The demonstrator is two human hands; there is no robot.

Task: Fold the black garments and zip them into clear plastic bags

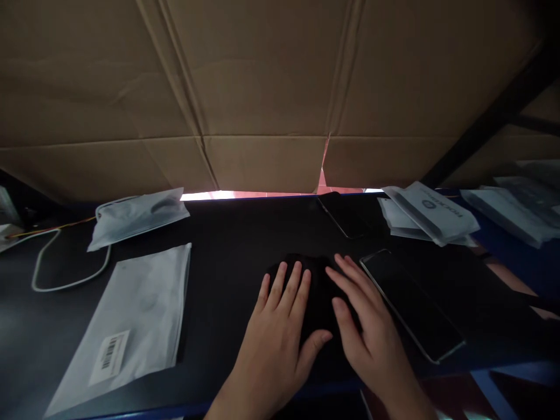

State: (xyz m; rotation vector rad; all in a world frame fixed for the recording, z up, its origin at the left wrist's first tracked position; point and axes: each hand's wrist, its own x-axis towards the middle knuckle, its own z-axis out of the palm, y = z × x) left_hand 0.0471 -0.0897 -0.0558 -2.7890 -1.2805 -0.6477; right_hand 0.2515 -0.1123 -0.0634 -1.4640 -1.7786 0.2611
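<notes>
A black item, perhaps folded fabric (317, 303), lies in front of me, too dark to make out its kind. My left hand (280, 326) rests flat on its left part, fingers stretched forward and thumb pointing right. At its right side is my right hand (365, 321), fingers extended and slightly apart, its fingertips at the black item's edge. Close to the right hand lies a smartphone (413, 306) with a dark screen. To the left, a frosted zip bag (140, 303) with a barcode label (109, 357) lies flat.
Another frosted bag (142, 216) lies at the back left beside a white cable (37, 265). A second dark phone (343, 214) sits behind the hands. White printed packets (437, 213) and more bags (514, 210) are at right. A cardboard sheet (262, 87) stands along the black table (219, 256).
</notes>
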